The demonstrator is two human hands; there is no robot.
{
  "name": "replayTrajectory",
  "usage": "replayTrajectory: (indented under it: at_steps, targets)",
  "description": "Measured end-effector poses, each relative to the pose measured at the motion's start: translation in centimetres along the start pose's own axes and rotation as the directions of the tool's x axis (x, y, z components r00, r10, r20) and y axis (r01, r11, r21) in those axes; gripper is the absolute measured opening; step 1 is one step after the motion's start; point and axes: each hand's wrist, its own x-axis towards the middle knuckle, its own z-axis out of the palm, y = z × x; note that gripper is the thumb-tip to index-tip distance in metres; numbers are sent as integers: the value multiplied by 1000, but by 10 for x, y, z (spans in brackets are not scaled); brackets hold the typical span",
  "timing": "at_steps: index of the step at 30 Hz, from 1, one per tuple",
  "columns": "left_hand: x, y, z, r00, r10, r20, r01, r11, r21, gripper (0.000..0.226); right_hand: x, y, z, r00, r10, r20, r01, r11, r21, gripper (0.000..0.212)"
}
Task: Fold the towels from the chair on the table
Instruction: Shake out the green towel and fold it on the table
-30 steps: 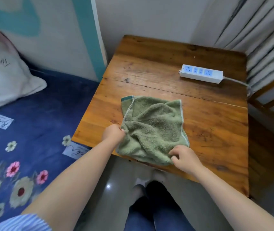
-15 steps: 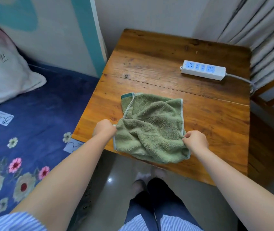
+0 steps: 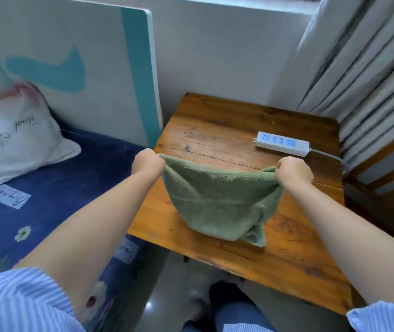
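Both grips clamped on the green towel (image 3: pixel 217 200): left hand (image 3: pixel 148 164) pinching one top corner, right hand (image 3: pixel 293 171) pinching the other, fingers curled tight round the bunched cloth. Top edge pulled nearly taut between the two fists, slight sag mid-span.

Changed since half a second ago: then rumpled flat on the wooden table (image 3: pixel 287 255) with hands on its left and right sides; now lifted, corners raised and spread apart. A second ago still a crumpled heap near the front edge of the table. Reads as a shake-out/spread before the first fold, so folding proper not yet begun on this piece.

Below the grips: towel hanging as a rounded pouch, not flat. One horizontal woven band visible partway down. Lower right corner twisted and drooping under the right fist, bottom apparently just touching or just above the tabletop; cannot tell which. Terry pile, soft, limp; likely to drape back into wrinkles unless laid down under tension.

Beyond the grips: white power strip (image 3: pixel 281 144) on the table behind the right hand, well apart from the cloth, cable running off right. Left of the left hand: bed with blue floral sheet (image 3: pixel 47 200) and a pillow (image 3: pixel 16 137). Curtain (image 3: pixel 359 75) far right.
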Motion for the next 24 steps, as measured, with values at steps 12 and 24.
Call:
replayTrajectory:
  at_steps: [12, 24]
  targets:
    - [54, 159, -111, 923, 233, -305, -315, 915, -254, 30, 87, -104, -146, 903, -160, -399, 375, 746, 551, 23]
    - [104, 209, -165, 785, 318, -532, -465, 870, -166, 29, 141, -131, -206, 855, -116, -506, 476, 566, 674, 23]
